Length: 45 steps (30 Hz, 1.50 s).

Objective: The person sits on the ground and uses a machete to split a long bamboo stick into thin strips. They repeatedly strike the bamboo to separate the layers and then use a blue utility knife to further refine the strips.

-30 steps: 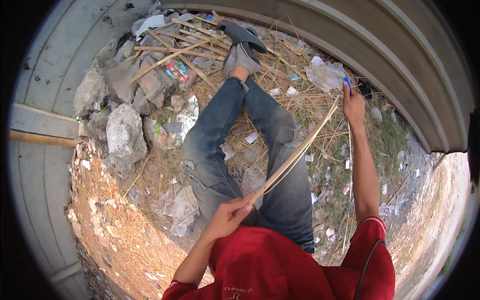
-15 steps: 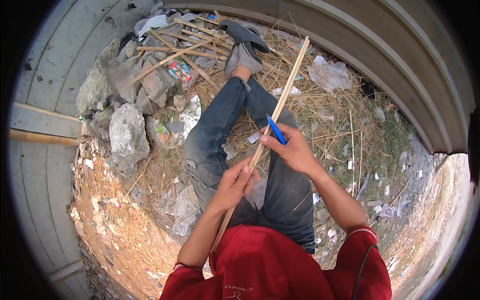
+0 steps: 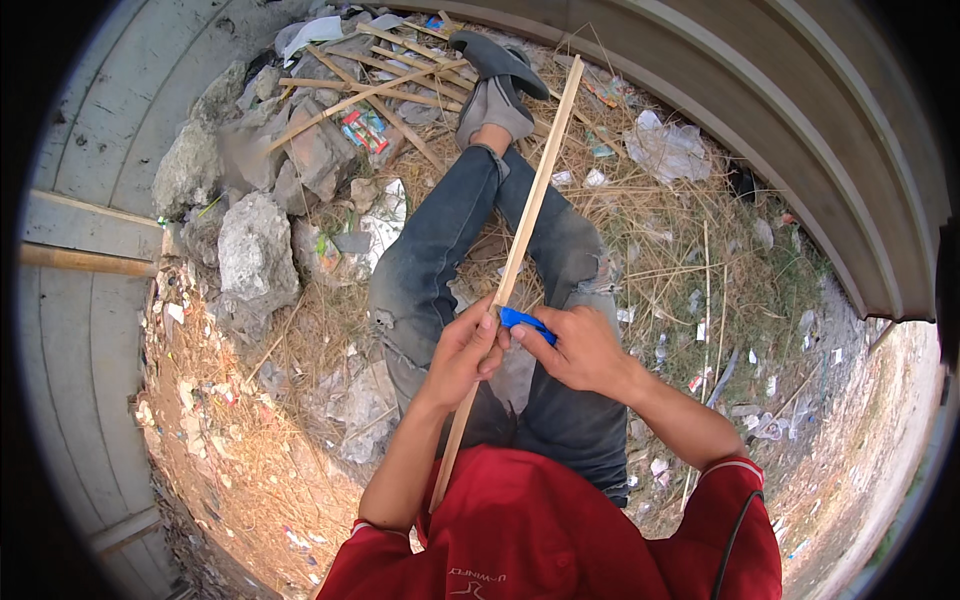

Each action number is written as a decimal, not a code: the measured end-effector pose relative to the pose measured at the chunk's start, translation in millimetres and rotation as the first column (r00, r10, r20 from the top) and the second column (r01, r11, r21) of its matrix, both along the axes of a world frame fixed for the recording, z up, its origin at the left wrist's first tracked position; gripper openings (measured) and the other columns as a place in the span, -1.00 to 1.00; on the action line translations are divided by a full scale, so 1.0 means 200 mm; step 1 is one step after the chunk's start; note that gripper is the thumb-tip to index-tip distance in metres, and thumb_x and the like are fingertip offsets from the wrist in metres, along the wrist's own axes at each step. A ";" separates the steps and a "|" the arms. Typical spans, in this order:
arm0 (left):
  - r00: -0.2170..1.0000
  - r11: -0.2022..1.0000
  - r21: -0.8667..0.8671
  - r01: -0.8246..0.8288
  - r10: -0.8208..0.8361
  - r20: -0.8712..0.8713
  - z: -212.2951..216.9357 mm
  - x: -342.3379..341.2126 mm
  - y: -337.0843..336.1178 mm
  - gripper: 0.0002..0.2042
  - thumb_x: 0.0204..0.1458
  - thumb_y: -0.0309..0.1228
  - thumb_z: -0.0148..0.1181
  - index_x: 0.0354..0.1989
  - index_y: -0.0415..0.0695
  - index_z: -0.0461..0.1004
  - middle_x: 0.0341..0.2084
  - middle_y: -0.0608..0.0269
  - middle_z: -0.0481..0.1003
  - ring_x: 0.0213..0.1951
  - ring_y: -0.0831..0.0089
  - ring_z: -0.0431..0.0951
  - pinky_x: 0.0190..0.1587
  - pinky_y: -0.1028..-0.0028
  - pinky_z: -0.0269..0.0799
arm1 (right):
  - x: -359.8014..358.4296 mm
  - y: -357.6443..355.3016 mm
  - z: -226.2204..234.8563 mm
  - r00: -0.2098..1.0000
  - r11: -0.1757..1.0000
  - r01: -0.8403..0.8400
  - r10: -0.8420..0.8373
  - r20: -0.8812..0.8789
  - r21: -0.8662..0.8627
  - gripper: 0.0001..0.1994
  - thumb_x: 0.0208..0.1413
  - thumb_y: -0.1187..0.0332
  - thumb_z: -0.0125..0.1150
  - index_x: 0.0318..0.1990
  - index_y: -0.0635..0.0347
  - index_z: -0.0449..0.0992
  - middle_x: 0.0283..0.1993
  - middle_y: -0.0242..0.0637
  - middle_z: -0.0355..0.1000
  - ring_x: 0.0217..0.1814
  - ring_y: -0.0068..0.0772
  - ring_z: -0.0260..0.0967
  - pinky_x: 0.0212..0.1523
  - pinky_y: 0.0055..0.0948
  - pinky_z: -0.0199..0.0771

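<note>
Ground: covered by dry grass, grit and scattered litter (image 3: pixel 290 455); sunlit at lower left, shaded around the legs.
Left wall: formed of grey panels (image 3: pixel 85 385), crossed by a brown bar (image 3: pixel 85 261).
Right barrier: made of ribbed sheet metal (image 3: pixel 800 150), curved by the lens.
Jeans: faded and torn at the knees (image 3: pixel 425 265); legs crossed at the ankles.
Red shirt: seen at bottom centre (image 3: pixel 530 535), white-trimmed at the sleeves.
Rocks: heaped left of the legs (image 3: pixel 255 245).
Slat pile: strewn loosely past the rocks (image 3: pixel 415 75), slats crossed over one another.
Held slat: pale, narrow, slanted over the lap (image 3: pixel 540 190); upper end raised toward the feet, lower end seen against the shirt.
Grey shoes: worn on the crossed feet (image 3: pixel 492 105), near the slat pile.
Clear plastic: crumpled on the grass at upper right (image 3: pixel 668 150).
Right hand: clamped on the cutter (image 3: pixel 588 348), thumb laid along it, placed just beside the left.
Left hand: wrapped around the held slat (image 3: pixel 462 352), below its middle.
Red wrapper: dropped among the rocks (image 3: pixel 363 131).
Blue cutter: front end held at the slat, just above the left fingers (image 3: pixel 527 323); blade contact cannot be told.
</note>
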<state>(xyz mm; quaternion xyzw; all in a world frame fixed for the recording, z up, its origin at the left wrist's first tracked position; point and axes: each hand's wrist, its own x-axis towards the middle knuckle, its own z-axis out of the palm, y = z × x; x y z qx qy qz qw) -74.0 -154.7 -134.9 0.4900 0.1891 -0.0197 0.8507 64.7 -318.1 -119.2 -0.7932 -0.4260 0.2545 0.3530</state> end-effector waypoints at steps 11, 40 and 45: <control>0.999 0.988 0.156 0.010 -0.003 -0.044 0.04 0.00 0.00 -0.37 0.35 -0.25 0.20 0.51 -0.17 0.16 -0.44 0.47 0.40 -0.64 0.75 0.22 -0.62 0.65 0.10 | 0.05 0.02 0.05 0.989 0.986 -0.141 0.144 0.024 -0.088 -0.57 0.21 -0.01 0.20 -0.44 0.23 0.56 -0.57 0.05 0.49 -0.45 0.24 0.51 -0.36 0.13 0.47; 0.973 0.860 0.469 -0.200 0.230 -0.008 -0.05 -0.01 -0.03 -0.60 0.36 -0.30 0.20 0.21 -0.35 0.49 -0.27 0.37 0.58 -0.28 0.71 0.47 -0.24 0.64 0.39 | -0.17 0.11 -0.12 0.886 0.940 0.283 -0.178 -0.429 0.193 -0.69 0.35 0.18 0.19 -0.03 0.26 0.61 -0.50 -0.06 0.46 -0.48 -0.37 0.38 -0.39 -0.26 0.38; 0.985 0.939 0.325 -0.109 0.146 -0.092 0.01 -0.06 0.05 -0.48 0.35 -0.32 0.21 0.38 -0.36 0.32 -0.11 0.27 0.56 -0.20 0.70 0.48 -0.19 0.64 0.40 | -0.04 0.06 0.00 0.937 0.969 0.116 -0.033 -0.349 0.220 -0.70 0.36 0.20 0.20 -0.21 0.31 0.57 -0.59 -0.12 0.35 -0.57 -0.34 0.28 -0.47 -0.25 0.28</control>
